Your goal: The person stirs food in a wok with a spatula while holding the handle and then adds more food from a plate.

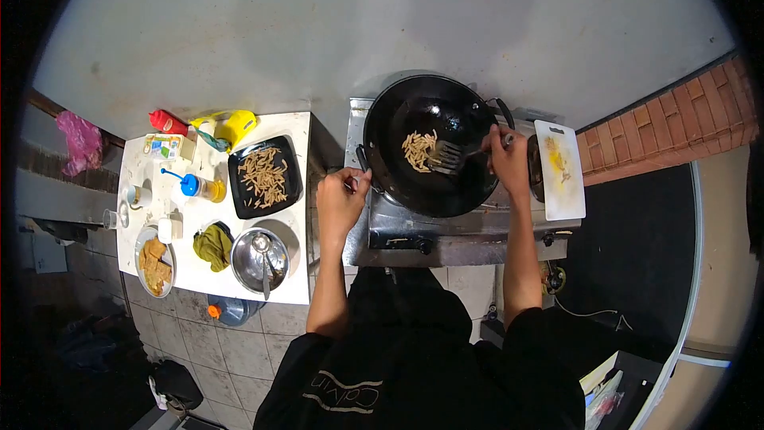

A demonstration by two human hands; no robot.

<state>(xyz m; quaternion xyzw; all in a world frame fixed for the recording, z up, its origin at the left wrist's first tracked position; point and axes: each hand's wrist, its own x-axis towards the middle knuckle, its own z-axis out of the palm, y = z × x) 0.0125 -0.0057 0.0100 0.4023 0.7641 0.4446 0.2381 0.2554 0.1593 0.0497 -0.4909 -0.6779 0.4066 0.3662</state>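
A black wok (414, 191) sits on the steel stove, with a small pile of pale strips (418, 151) in its bottom. My right hand (508, 158) is closed around the handle of a slotted spatula (447, 158). The spatula's slotted head rests inside the wok, against the right side of the pile. At the wok's left rim, my left hand (342, 197) has its fingers curled at the lower end of the side handle (362, 158). My fingers partly hide the grip there.
On the white table (298, 271) at left stand a black tray of similar strips (264, 178), a steel bowl with a spoon (260, 261), a green cloth (212, 247), a blue-capped bottle (199, 186) and a plate of fried pieces (155, 263). A stained white cutting board (560, 171) lies right of the wok.
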